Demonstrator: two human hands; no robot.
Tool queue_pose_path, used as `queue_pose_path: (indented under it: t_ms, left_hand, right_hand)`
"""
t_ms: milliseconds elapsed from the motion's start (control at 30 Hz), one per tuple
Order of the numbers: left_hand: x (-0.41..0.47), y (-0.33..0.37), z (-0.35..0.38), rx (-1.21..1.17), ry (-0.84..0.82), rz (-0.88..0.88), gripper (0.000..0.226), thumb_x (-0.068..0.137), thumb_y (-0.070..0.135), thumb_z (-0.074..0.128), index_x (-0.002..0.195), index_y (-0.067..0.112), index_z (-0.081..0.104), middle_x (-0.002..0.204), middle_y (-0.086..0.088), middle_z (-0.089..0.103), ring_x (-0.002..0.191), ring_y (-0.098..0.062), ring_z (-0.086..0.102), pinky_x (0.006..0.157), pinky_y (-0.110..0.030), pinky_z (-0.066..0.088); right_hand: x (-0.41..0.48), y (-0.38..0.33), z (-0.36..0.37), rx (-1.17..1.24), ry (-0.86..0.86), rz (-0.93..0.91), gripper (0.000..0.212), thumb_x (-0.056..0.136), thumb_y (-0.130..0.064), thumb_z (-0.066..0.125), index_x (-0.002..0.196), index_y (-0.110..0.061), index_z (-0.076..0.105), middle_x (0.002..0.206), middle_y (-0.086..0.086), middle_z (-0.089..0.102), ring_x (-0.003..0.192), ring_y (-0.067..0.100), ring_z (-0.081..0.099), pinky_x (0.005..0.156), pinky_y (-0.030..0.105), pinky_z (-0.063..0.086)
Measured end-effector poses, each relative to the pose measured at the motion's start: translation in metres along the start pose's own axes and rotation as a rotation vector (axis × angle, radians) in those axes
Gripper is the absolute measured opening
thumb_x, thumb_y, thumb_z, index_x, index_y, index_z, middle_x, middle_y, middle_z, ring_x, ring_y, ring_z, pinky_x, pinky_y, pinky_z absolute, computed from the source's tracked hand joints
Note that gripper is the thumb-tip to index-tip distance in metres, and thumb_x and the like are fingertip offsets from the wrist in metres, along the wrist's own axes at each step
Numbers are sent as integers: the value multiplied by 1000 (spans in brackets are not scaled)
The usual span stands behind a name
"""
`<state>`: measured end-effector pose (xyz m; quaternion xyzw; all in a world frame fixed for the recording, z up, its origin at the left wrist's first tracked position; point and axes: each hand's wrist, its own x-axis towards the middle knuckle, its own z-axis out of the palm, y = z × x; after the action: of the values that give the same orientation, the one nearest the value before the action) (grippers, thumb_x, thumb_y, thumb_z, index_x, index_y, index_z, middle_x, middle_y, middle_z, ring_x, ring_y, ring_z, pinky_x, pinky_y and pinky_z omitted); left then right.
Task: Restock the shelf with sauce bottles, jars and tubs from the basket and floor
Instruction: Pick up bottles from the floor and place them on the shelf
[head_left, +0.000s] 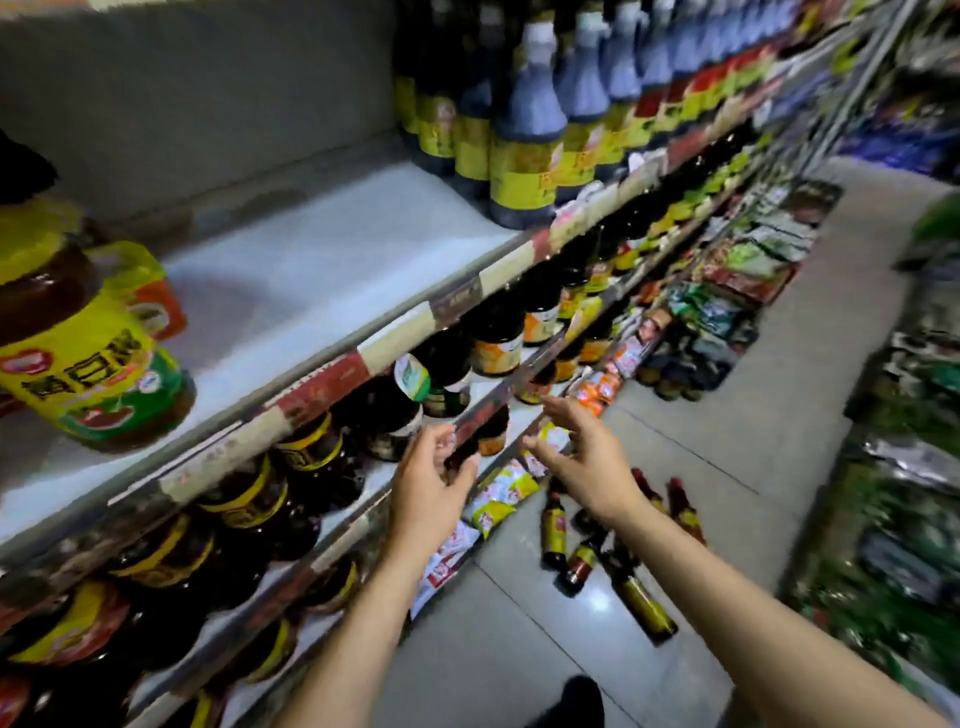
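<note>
Our left hand (431, 483), right hand (576, 457) empty, fingers loose; sauce bottles (644, 605) lie flat on floor (519, 649) below right hand, nearer it.

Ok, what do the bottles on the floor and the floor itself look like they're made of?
Floor bottles: dark and glossy with bright highlights, so glass or hard plastic; the blur leaves it open. Floor: grey tiles, probably glazed ceramic, judging by the grout lines and soft sheen.

Both your bare arms reach forward. Your left hand (431, 483) is loosely cupped; your right hand (576, 457) spreads, thumb apart.
</note>
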<state>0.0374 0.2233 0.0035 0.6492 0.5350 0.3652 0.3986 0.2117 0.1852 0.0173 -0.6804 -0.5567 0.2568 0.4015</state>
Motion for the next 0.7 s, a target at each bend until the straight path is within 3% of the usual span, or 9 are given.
queue_pose_path:
  t_ms: [67,200,333,500,700]
  left_hand:
    - [3,-5,23,43,-79,-9,30,81,10,67,109,9,56,103,1,57,94,-11,55,75,-10,39]
    - [10,-6,77,79,-253,-71,34,80,9,67,112,9,54,110,-2,57,97,-17,58,85,-29,48]
    - [16,-4,141,159,-378,-111,34,81,14,67,112,10,54,109,1,57,98,-20,59,89,-36,49]
    - [17,-3,222,192,-571,-230,34,82,10,66,113,2,53,108,-8,57,87,-21,56,85,-30,45]
    - [26,-21,284,260,-719,-332,30,80,11,69,105,4,55,105,-15,59,86,-21,56,85,-29,46]
  right_hand:
    - [-9,25,-13,-13,24,84,53,81,-33,68,128,-15,51,125,0,58,116,13,53,89,16,39]
    - [-29,84,-51,-8,97,255,51,80,-33,69,126,-17,52,125,1,59,115,15,54,92,22,40]
    - [-44,144,-91,10,134,409,51,81,-32,69,126,-16,53,125,2,58,114,15,54,93,27,42]
    - [-57,211,-132,38,136,562,52,81,-36,67,126,-14,53,127,5,57,115,21,54,97,37,45]
    - [-78,268,-163,90,157,802,53,83,-32,67,128,-11,49,131,8,54,118,23,51,92,29,42]
